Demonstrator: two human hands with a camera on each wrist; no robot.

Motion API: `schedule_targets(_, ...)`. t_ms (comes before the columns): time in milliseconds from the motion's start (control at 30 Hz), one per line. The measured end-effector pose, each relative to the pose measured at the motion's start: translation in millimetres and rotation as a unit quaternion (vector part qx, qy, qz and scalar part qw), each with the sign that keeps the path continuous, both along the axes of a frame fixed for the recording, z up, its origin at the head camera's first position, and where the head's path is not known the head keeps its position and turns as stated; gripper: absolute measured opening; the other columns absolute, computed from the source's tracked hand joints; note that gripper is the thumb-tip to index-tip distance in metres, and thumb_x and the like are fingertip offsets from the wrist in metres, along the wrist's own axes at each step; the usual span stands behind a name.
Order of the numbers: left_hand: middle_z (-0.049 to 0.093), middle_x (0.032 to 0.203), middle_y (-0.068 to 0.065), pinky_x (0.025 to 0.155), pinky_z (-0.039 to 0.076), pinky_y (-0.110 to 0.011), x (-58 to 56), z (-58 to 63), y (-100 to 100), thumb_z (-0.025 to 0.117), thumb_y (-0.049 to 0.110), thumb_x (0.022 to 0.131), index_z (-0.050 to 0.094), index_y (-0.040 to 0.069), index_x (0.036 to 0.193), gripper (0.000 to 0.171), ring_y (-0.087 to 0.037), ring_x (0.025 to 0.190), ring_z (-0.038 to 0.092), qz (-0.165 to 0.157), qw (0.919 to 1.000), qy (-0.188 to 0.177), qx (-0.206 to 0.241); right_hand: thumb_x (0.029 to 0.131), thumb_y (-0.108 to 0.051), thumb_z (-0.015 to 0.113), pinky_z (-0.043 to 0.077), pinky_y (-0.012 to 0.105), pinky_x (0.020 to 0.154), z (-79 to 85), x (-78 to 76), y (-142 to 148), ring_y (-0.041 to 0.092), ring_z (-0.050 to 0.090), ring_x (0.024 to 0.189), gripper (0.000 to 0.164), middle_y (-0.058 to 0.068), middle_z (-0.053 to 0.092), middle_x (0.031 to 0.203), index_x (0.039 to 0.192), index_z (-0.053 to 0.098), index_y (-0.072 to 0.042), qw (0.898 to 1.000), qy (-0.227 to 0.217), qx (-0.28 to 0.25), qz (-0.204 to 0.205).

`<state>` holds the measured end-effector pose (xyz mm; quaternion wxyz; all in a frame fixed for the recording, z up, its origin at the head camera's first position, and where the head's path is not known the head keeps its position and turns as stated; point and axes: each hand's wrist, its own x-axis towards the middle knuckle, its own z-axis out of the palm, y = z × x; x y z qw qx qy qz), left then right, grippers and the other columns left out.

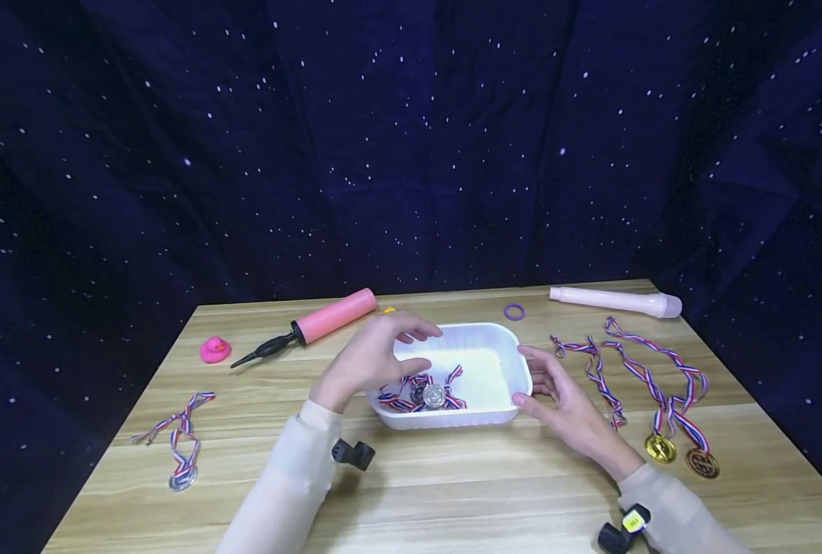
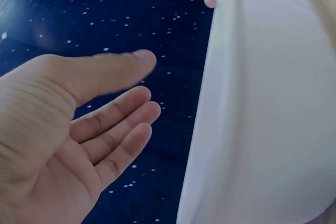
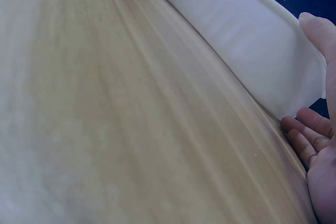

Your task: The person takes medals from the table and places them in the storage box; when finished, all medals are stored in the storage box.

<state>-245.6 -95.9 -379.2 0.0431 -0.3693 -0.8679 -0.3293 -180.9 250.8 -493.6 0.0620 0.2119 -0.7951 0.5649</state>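
Observation:
A white plastic tray stands on the wooden table. Two or more silver medals with red, white and blue ribbons lie in its front left part. Above the tray's left end hovers my left hand, thumb and fingers spread apart; the left wrist view shows nothing in its palm. My right hand rests against the tray's right end, with the thumb at the front corner and loosely bent fingers along the side. In the right wrist view, the fingertips are by the tray's lower edge.
Right of the tray lie a gold medal, a bronze medal and ribbons. A silver medal lies left. Around the back are a pink rubber duck, a pink hand pump, a purple ring and a pale pink tube.

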Motion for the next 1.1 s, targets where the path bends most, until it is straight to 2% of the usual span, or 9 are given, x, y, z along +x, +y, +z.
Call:
schedule_targets(400, 0.08, 0.125, 0.001, 0.102, 0.063, -0.043, 1.5, 17.1, -18, 0.092, 0.02, 0.093, 0.08, 0.013, 0.132, 0.042, -0.024, 0.117, 0.076, 0.019, 0.9959, 0.042, 0.078, 0.103, -0.008, 0.08, 0.053, 0.018, 0.109, 0.2, 0.6, 0, 0.039, 0.064, 0.13, 0.074, 0.023, 0.06, 0.149, 0.167, 0.042, -0.01, 1.0, -0.001, -0.002, -0.002)
schedule_targets(600, 0.078, 0.126, 0.003, 0.105, 0.061, -0.043, 10.1, 24.3, -35, 0.092, 0.02, 0.093, 0.079, 0.018, 0.134, 0.043, -0.019, 0.116, 0.074, 0.047, 0.9939, 0.036, 0.093, 0.104, -0.011, 0.08, 0.053, 0.019, 0.11, -0.3, 1.0, -4, 0.04, 0.063, 0.131, 0.075, 0.023, 0.06, 0.151, 0.168, 0.041, -0.012, 1.0, -0.011, -0.001, 0.0)
schedule_targets(767, 0.077, 0.129, 0.005, 0.11, 0.06, -0.044, 15.9, 27.4, -55, 0.093, 0.017, 0.093, 0.08, 0.021, 0.132, 0.041, -0.02, 0.125, 0.073, 0.067, 0.9921, 0.034, 0.1, 0.104, -0.011, 0.08, 0.052, 0.018, 0.111, 0.1, 0.5, -4, 0.04, 0.063, 0.133, 0.075, 0.022, 0.059, 0.152, 0.168, 0.041, -0.013, 1.0, -0.007, 0.002, -0.004)
schedule_targets(867, 0.077, 0.133, 0.005, 0.108, 0.061, -0.045, 19.4, 28.8, -71, 0.094, 0.016, 0.092, 0.08, 0.021, 0.133, 0.043, -0.022, 0.126, 0.073, 0.081, 0.991, 0.042, 0.098, 0.104, -0.011, 0.08, 0.052, 0.018, 0.11, 0.9, -0.4, -4, 0.04, 0.063, 0.132, 0.075, 0.022, 0.06, 0.151, 0.168, 0.041, -0.013, 1.0, -0.004, 0.005, -0.004)
schedule_targets(1000, 0.078, 0.131, 0.004, 0.101, 0.063, -0.046, 24.9, 29.9, -96, 0.094, 0.016, 0.092, 0.078, 0.021, 0.137, 0.048, -0.023, 0.115, 0.076, 0.103, 0.9886, 0.072, 0.083, 0.104, -0.01, 0.08, 0.054, 0.019, 0.109, 1.3, -0.2, -2, 0.039, 0.065, 0.13, 0.074, 0.022, 0.061, 0.149, 0.168, 0.042, -0.012, 1.0, -0.003, 0.005, -0.002)
schedule_targets(1100, 0.078, 0.13, 0.004, 0.099, 0.063, -0.043, 29.9, 29.6, -114, 0.093, 0.015, 0.092, 0.076, 0.021, 0.14, 0.051, -0.02, 0.113, 0.076, 0.116, 0.9865, 0.086, 0.077, 0.104, -0.01, 0.079, 0.054, 0.019, 0.109, 1.3, 0.3, 0, 0.039, 0.065, 0.129, 0.074, 0.022, 0.061, 0.149, 0.167, 0.041, -0.012, 1.0, -0.003, 0.005, -0.002)
